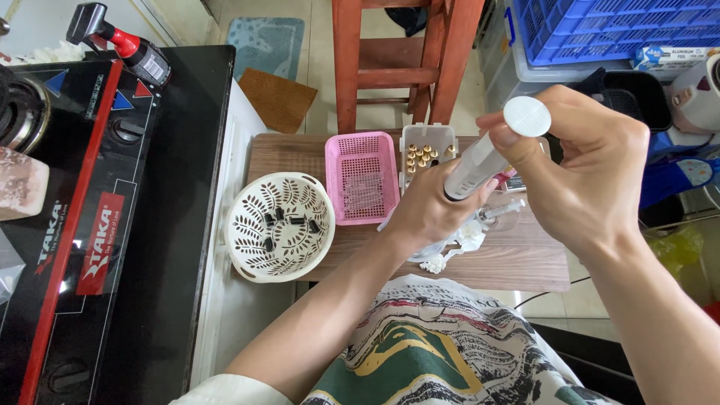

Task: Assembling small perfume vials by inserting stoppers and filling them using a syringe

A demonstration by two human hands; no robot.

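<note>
The left hand (427, 214) wraps its fingers around the bottom of a white tube (480, 161). The right hand (592, 176) pinches the top, by the round cap (526, 116). The tube's bottom end is hidden. Small black bits lie in the round basket (279, 226), too tiny to make out.

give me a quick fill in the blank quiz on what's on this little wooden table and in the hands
1. Both hands hold a white ____.
2. The rectangular basket on the table is ____ in colour.
3. The small black pieces lie in the ____ leaf-patterned basket.
4. Beyond the table stands a red wooden ____.

Missing words: tube; pink; round; stool
</note>
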